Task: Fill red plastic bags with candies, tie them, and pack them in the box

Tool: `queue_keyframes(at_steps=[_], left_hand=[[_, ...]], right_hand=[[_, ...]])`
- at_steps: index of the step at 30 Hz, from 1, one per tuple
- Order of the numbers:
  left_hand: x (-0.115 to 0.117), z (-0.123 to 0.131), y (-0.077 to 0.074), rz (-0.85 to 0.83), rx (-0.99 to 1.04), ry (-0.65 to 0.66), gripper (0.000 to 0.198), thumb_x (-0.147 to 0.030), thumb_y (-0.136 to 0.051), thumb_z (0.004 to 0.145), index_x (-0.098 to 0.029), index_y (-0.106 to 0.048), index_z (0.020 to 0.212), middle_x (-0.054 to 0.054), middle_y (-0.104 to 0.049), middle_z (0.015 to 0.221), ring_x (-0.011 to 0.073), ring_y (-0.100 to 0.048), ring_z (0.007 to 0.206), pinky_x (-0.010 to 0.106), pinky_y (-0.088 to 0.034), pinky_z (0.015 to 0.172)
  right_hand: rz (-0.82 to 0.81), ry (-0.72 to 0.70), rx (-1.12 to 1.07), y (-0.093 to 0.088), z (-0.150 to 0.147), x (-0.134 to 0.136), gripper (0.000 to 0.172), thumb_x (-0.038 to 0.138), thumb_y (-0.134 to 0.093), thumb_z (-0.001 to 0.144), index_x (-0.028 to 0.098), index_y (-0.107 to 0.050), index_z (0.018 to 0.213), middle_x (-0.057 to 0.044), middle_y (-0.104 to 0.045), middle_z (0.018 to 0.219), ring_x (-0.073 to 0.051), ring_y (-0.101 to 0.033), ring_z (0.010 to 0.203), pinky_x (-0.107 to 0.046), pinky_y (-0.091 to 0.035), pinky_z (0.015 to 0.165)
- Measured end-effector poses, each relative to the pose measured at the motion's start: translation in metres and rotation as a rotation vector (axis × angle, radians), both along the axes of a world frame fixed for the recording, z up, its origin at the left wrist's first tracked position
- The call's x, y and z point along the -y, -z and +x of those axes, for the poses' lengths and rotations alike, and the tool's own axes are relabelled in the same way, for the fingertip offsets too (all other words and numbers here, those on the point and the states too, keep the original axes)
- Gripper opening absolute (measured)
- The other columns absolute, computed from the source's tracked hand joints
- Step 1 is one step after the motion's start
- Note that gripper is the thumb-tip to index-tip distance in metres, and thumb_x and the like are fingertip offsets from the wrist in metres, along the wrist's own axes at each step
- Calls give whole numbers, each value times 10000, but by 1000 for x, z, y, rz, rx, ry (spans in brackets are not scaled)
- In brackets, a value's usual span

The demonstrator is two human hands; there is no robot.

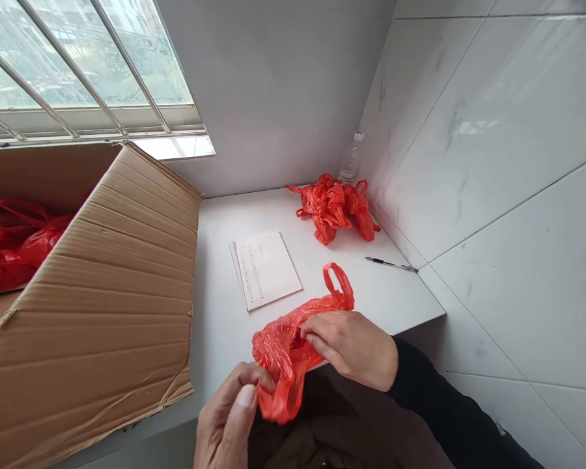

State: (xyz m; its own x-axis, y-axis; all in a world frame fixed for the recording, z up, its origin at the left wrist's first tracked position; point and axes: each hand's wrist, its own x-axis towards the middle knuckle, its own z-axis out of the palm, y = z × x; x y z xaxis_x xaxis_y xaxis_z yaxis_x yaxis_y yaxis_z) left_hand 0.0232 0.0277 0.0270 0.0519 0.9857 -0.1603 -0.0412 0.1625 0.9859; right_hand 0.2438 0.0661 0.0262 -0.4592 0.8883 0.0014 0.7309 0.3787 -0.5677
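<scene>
**tilefan:** so where's the red bag in this one?

**boxlurker:** Right at the near edge of the white counter, crumpled up between both hands. The lower end droops off the edge over the person's dark clothes, and one handle loop sticks up at the far end.

**tilefan:** and who's got hold of what?

**boxlurker:** The left hand is down low, its fingers pinched shut with the thumb on the bottom bit of the bag. The right hand lies across the top, in a black sleeve. Its fingers are curled in tight, tips dug into a fold of the plastic, so that one's gripping it too. Neither hand has anything else.

**tilefan:** what's around it?

**boxlurker:** Just past the bag there's a sheet of paper with small print, lying flat. To the right of that is a pen, close to the tiled wall. Further back in the corner sits a pile of red bags, knotted or bunched, hard to tell which. A clear bottle with a white cap stands right behind them against the wall.

**tilefan:** and the big brown thing?

**boxlurker:** A cardboard box, on the left, flap open and leaning toward the counter. More red bags are inside it. A barred window is above the box.
</scene>
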Motion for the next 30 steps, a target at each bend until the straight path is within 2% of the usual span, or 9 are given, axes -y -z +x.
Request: queue_keyframes(at_steps=[3,6,10,14,17,19,22,27,30], left_hand=[[3,16,8,-82,95,-16,356,-502,-744,803,-218,-537,744,-30,-474,719,102,-437,600,178,-416,545],[4,29,8,-152,162,-57,407,-371,-825,762,-233,-443,786,-37,-495,802,106,-484,696,183,-463,645],[2,27,13,-285,260,-62,401,-438,-797,784,-292,-514,1028,-53,-560,736,94,-484,571,180,-439,535],[5,21,18,-357,160,-124,572,-574,-754,773,-291,-543,1222,-83,-486,578,105,-449,467,182,-397,455],[10,27,11,-288,4,-131,631,-576,-798,711,-269,-582,1219,-14,-650,771,160,-603,623,226,-497,583],[11,30,5,-208,-124,-120,567,-518,-836,685,-253,-628,1141,24,-701,912,191,-657,758,235,-523,686],[9,24,4,-149,-204,-83,387,-481,-814,728,-214,-681,974,28,-698,882,189,-650,770,222,-521,679],[-6,-2,11,-194,-46,-199,428,-475,-799,769,-235,-704,1111,18,-718,947,176,-665,833,195,-539,681],[-13,-4,10,-275,150,-268,456,-489,-841,711,-228,-738,1070,26,-733,960,190,-689,843,194,-548,642]], right_hand=[[-136,-19,192,9,-1,2,221,187,-454,995,202,-612,1149,-61,-737,937,-227,-687,774,-333,-462,629],[-187,26,334,13,-6,1,257,184,-465,970,149,-582,1196,-90,-733,856,-250,-680,691,-337,-414,563],[-167,97,334,21,-17,-8,237,260,-416,1009,145,-587,1125,-103,-721,837,-264,-690,703,-337,-413,564],[-125,158,316,28,-26,-16,188,267,-460,995,162,-616,1006,-98,-716,878,-264,-704,780,-334,-438,623],[-84,209,293,27,-29,-17,177,256,-468,991,171,-618,950,-93,-695,920,-248,-695,833,-329,-456,672],[-55,245,275,23,-29,-16,168,247,-465,989,172,-612,954,-95,-670,950,-241,-681,878,-326,-468,703],[-19,297,254,17,-27,-15,181,245,-445,999,171,-604,955,-111,-637,1007,-244,-657,940,-330,-481,736],[5,331,200,12,-25,-13,200,237,-384,1036,184,-577,1050,-79,-683,973,-231,-676,879,-325,-456,695],[-17,306,213,14,-27,-15,199,227,-369,1040,183,-556,1093,-65,-720,910,-234,-693,777,-327,-402,604]])
